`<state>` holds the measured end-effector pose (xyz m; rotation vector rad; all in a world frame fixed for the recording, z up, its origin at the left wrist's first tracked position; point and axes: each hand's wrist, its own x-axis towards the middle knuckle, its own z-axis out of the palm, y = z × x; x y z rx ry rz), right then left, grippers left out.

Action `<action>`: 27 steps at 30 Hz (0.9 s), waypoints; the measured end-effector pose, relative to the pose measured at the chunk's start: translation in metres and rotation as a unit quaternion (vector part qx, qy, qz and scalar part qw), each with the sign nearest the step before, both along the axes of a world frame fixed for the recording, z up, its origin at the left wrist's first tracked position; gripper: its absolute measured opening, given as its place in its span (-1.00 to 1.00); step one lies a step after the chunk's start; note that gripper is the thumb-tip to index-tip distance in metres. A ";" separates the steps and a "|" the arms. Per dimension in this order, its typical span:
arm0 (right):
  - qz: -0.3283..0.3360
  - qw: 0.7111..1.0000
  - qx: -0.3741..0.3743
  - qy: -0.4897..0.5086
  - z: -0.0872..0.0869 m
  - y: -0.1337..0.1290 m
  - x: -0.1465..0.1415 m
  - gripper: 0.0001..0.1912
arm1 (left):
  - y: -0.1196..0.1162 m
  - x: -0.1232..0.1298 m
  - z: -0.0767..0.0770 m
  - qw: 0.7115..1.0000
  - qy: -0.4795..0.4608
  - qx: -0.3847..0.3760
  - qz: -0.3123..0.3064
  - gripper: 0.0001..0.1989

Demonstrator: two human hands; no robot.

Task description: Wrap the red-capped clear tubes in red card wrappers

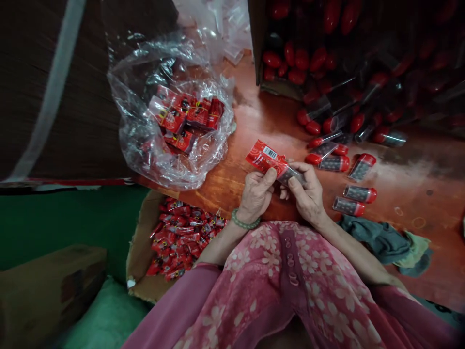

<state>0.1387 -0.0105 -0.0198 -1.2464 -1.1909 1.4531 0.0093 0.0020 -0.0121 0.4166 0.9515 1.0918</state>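
A red printed sleeve (267,156) with a barcode is held over the table between my two hands. My left hand (257,194), with a green bead bracelet on the wrist, pinches the sleeve's lower edge under its thumb. In my right hand (308,193) is a clear tube (290,175) with dark contents, its upper left end meeting or inside the sleeve; the exact overlap is hard to see. Right of my hands, several clear tubes with red caps (360,194) lie on the table. A clear plastic bag (141,160) at the upper left holds bundles of red sleeves (174,114).
The reddish table (407,198) carries a large pile of red-capped tubes (358,121) at the upper right. Dark cloths (378,238) lie near its front edge. Below left, a cardboard box (140,242) holds many red-wrapped tubes (178,242). Another carton (47,286) stands farther left.
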 end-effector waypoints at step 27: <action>0.047 0.998 0.030 0.026 0.008 0.009 -0.006 -0.70 | 0.012 -0.007 0.004 0.996 -0.001 0.013 0.084 -0.45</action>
